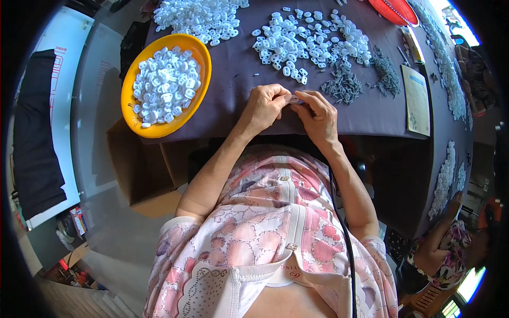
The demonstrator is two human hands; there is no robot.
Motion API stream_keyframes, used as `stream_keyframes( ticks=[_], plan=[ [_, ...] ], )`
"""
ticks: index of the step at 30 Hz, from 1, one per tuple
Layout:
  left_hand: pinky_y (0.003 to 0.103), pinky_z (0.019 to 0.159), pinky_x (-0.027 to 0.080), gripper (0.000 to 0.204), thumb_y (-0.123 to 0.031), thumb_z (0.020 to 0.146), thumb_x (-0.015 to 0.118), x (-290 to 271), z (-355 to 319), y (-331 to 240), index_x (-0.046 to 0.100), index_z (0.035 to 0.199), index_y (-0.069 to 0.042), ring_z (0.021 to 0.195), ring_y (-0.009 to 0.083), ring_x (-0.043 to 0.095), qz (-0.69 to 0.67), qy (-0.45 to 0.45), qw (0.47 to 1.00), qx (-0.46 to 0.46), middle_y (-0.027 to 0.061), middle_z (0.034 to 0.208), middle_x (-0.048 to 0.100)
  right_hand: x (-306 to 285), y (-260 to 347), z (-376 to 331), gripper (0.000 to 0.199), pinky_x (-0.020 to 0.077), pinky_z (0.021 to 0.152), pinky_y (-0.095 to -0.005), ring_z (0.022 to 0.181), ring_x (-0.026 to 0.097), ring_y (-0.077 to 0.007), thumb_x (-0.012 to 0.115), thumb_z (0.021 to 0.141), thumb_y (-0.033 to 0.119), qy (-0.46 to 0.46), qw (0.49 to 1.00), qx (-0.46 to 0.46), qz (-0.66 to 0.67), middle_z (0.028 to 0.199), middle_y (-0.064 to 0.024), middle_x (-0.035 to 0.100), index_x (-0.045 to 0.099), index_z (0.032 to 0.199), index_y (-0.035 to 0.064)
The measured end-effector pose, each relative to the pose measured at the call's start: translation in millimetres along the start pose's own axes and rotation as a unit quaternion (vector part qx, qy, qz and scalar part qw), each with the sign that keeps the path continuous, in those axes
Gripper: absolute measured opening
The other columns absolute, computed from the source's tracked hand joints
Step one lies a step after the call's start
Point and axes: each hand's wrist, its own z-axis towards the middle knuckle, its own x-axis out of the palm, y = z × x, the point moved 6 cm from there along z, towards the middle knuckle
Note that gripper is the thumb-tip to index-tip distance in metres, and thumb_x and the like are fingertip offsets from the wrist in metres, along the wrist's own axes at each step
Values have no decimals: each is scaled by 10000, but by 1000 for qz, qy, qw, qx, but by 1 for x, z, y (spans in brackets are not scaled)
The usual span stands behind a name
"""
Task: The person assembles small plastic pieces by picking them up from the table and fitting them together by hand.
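Observation:
My left hand (263, 107) and my right hand (320, 115) meet above the table's near edge. Between their fingertips is a small white plastic piece (295, 99), pinched from both sides and partly hidden by the fingers. Just beyond my hands lies a loose pile of small white oval pieces (289, 47), some showing dark holes. To the right of it are two heaps of thin grey parts, a nearer heap (343, 86) and a farther heap (386, 73). On my left, a yellow oval bowl (205, 79) holds many white pieces.
A dark cloth (228, 66) covers the table. More white pieces (196, 18) lie at the far left, near a red basket (395, 10) at the far right. A paper booklet (416, 100) rests by the right edge. Beneath the bowl stands a cardboard box (140, 167). Another person (442, 249) sits at right.

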Motion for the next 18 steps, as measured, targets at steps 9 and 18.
stream_keyframes(
  ticks=[9, 18],
  plan=[
    [182, 351, 287, 187, -188, 896, 532, 0, 1, 1, 627, 819, -46, 397, 11, 389, 8, 1, 1000, -2, -37, 498, 477, 1, -1, -2, 240, 503, 648, -306, 765, 626, -251, 688, 701, 44, -27, 999, -19, -16, 881, -93, 627, 632, 935, 45],
    [234, 448, 380, 188, -140, 858, 541, -2, 1, -6, 585, 770, 20, 472, 54, 457, 22, 32, 999, -34, 19, 552, 521, 1, -1, -3, 219, 500, 638, -303, 742, 622, -245, 698, 691, 37, -43, 998, -49, -13, 853, -84, 631, 633, 900, 40]
  ],
)
